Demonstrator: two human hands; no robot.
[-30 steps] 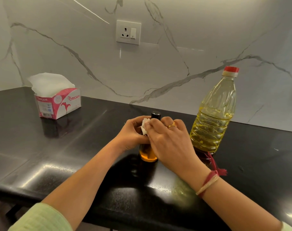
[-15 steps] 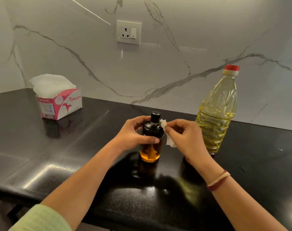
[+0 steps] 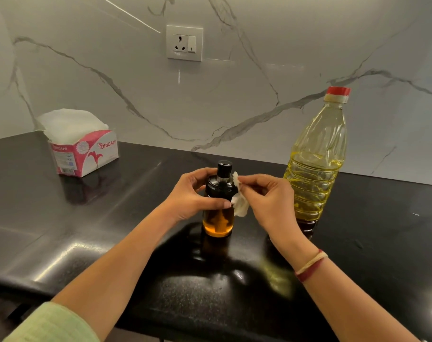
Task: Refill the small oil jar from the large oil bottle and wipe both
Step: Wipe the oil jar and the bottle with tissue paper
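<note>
My left hand (image 3: 186, 197) curls round the jar (image 3: 218, 223); my right hand (image 3: 271, 203) pinches a tissue (image 3: 241, 208) touching the jar's cap at three o'clock.

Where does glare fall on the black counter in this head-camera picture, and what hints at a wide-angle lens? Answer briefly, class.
Head view: bright glare patches sit on the glossy counter at the left and near the front edge. Head view: the small oil jar mirrors darkly beneath itself. Head view: the counter's back edge bows and the large oil bottle leans outward, suggesting wide-angle distortion.
</note>
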